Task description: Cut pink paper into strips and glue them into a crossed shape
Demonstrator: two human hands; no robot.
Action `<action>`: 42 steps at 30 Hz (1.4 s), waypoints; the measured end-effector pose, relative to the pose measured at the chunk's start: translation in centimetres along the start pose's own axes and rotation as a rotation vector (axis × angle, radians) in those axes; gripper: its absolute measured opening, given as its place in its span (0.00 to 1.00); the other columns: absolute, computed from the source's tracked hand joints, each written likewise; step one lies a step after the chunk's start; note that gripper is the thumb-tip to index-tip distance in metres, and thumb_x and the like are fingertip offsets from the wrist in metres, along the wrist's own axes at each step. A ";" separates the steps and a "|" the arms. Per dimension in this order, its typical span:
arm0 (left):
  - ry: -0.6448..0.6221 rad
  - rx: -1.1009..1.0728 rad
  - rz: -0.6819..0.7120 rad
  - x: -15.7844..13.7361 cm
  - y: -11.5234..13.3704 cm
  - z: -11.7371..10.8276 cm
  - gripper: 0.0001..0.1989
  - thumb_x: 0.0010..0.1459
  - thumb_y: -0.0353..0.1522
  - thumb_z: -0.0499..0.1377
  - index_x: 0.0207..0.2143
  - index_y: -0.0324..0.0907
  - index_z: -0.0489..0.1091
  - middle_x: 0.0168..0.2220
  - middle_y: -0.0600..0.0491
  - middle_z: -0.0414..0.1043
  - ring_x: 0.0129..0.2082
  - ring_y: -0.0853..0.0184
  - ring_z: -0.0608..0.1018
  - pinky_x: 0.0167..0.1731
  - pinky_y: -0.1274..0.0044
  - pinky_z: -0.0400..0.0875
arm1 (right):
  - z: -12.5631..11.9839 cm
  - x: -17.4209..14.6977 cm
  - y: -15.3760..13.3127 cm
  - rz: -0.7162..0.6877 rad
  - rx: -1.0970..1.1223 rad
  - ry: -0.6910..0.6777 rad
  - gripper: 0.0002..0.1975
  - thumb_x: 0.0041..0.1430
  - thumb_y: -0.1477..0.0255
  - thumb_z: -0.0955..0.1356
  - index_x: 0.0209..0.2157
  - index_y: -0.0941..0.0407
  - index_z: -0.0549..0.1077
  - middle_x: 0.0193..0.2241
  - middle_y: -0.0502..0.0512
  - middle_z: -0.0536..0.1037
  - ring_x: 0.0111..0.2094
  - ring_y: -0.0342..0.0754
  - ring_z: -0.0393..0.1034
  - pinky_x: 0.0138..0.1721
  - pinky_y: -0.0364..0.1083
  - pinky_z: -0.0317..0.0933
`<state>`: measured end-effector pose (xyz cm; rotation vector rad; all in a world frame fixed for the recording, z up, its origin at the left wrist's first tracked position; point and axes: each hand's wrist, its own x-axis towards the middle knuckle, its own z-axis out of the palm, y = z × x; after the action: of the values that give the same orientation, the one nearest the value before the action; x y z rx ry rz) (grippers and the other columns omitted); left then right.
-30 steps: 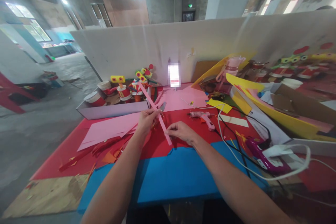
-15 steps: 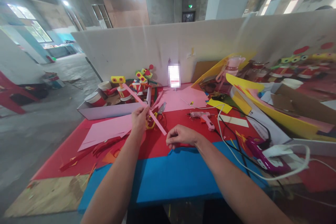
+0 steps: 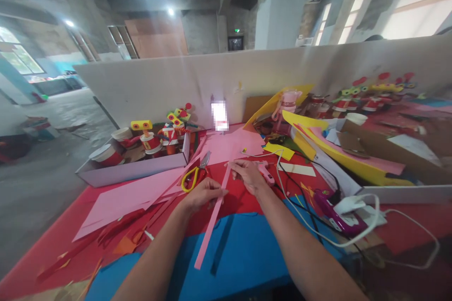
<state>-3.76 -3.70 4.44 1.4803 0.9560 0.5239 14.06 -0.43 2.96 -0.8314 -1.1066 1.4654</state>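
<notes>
A narrow pink paper strip (image 3: 209, 235) slants down over the blue sheet (image 3: 247, 244), held between both hands. My left hand (image 3: 206, 193) pinches it partway along, fingers closed. At its upper end my right hand (image 3: 246, 175) grips it between thumb and fingers. Scissors with yellow handles (image 3: 190, 179) lie on the red tabletop just beyond my left hand. Right behind my right hand is a pink glue gun (image 3: 266, 173), partly hidden by it. Larger pink paper sheets (image 3: 123, 202) lie to the left.
A box (image 3: 134, 171) with paper-cup figures stands at the back left. On the right are a purple power strip (image 3: 341, 214), a white cable (image 3: 300, 216) and a box (image 3: 399, 193) of coloured sheets. A white panel (image 3: 158, 80) closes off the back.
The pink strip has swung from pointing away on the left to hanging down toward me. My right hand has moved up and taken hold of its end. The view has turned slightly right.
</notes>
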 end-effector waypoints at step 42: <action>0.895 1.188 -0.310 -1.4 -1.8 -8.0 0.15 0.61 0.37 0.51 0.38 0.44 0.77 0.38 0.43 0.79 0.41 0.55 0.77 0.35 0.72 0.65 | 1.6 -0.4 2.4 0.244 0.089 -0.022 0.10 0.54 0.64 0.70 0.32 0.57 0.72 0.19 0.48 0.74 0.18 0.41 0.68 0.23 0.42 0.65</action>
<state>-11.31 -0.28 4.25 2.0669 2.4452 0.3749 11.90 -1.10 1.19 -0.9139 -0.9739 1.7172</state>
